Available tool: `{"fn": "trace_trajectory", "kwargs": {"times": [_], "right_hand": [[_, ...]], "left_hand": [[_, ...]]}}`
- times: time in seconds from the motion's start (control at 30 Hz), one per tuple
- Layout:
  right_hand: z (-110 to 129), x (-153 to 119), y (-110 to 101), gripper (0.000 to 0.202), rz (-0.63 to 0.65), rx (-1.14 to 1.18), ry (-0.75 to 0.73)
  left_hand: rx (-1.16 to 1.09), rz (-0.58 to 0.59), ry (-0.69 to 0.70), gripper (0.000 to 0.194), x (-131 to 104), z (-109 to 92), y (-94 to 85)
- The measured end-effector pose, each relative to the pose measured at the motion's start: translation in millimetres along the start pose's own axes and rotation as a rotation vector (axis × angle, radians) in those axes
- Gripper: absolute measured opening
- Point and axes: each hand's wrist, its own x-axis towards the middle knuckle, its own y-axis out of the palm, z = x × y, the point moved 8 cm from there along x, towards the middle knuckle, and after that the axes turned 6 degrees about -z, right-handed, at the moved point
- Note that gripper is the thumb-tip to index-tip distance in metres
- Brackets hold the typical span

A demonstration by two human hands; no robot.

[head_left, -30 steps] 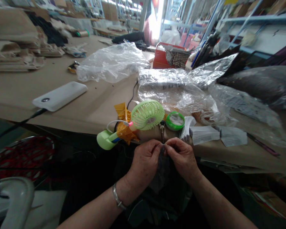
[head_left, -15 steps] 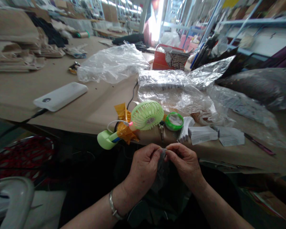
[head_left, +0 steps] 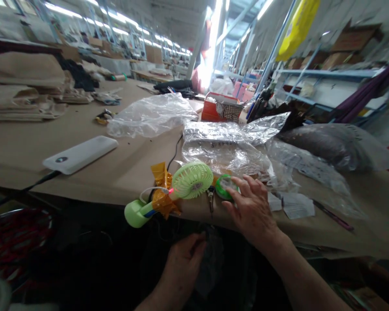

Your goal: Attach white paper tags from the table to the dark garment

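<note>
My right hand (head_left: 251, 207) reaches over the table's front edge, fingers stretched out and apart. Its fingertips are at a round green dish (head_left: 223, 187) with something pale inside; whether they touch the contents cannot be told. Low in front of my body, in shadow, my left hand (head_left: 184, 257) is closed in a pinch on a thin, sheer greyish piece (head_left: 210, 259) that hangs down. Left of the dish lies a small pointed tool (head_left: 211, 201). Stacks of white paper labels (head_left: 294, 204) sit partly behind my right hand.
A green handheld fan (head_left: 191, 180) is fixed at the edge with amber tape (head_left: 164, 201). A cabled white power bank (head_left: 81, 154) lies left. Clear plastic bags (head_left: 152, 114) and a red box (head_left: 210, 108) stand behind. A thin dark purple tool (head_left: 333, 215) lies right.
My right hand has let go of the sheer piece and moved up to the green dish, spreading its fingers. My left hand has sunk lower with the piece. The view has tilted upward.
</note>
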Motion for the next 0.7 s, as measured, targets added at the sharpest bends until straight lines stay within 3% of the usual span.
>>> {"fn": "trace_trajectory", "kwargs": {"times": [0.07, 0.17, 0.23, 0.3, 0.4, 0.53, 0.7], "right_hand": [[-3, 2, 0, 0.025, -0.01, 0.04, 0.002], [-19, -2, -20, 0.021, -0.16, 0.209, 0.046], [-36, -13, -34, 0.012, -0.256, 0.315, 0.113], [-48, -28, -38, 0.01, -0.273, 0.345, 0.165], [-48, -51, -29, 0.011, -0.206, 0.212, 0.143], [-35, -69, -9, 0.037, -0.124, -0.024, 0.102], [-28, -72, -1, 0.024, -0.191, -0.031, 0.101]], "left_hand": [[0.011, 0.004, 0.002, 0.017, -2, -3, 0.2], [0.02, 0.007, 0.011, 0.018, -3, -4, 1.1], [0.03, 0.009, 0.022, 0.018, -4, -2, 2.5], [0.046, 0.007, 0.029, 0.018, -5, -1, 4.7], [0.053, 0.004, 0.028, 0.016, -7, 2, 9.8], [0.028, 0.009, 0.012, 0.015, -9, 0, 17.8], [0.007, 0.026, -0.007, 0.015, -12, -3, 22.9]]}}
